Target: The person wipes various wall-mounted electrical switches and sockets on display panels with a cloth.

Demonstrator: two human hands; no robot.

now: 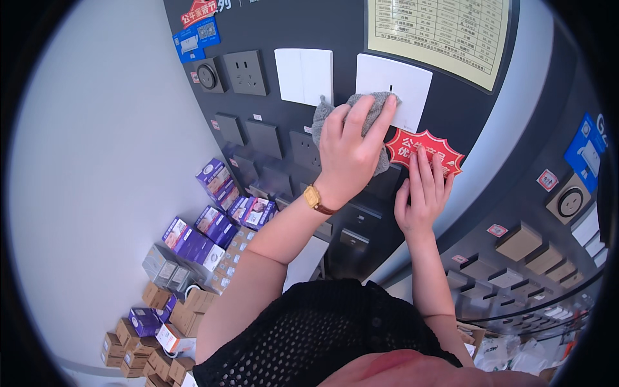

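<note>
My left hand [350,150], with a gold watch on a brown strap at its wrist, presses a crumpled grey cloth [325,118] against the lower left of a white wall plate [413,92]. Its index fingertip lies just below the plate's small dark slot. Left of it is a white two-part switch [303,75]. My right hand [425,193] rests with its fingers on a red starburst sticker [406,145] below the plate, and holds nothing.
Grey sockets [245,72] and switches stick out from the dark display board [343,29]. A yellow printed sheet [435,34] is at the upper right. Purple boxes [217,227] and brown cartons [184,317] are stacked at lower left. Another board with beige switches [518,241] stands right.
</note>
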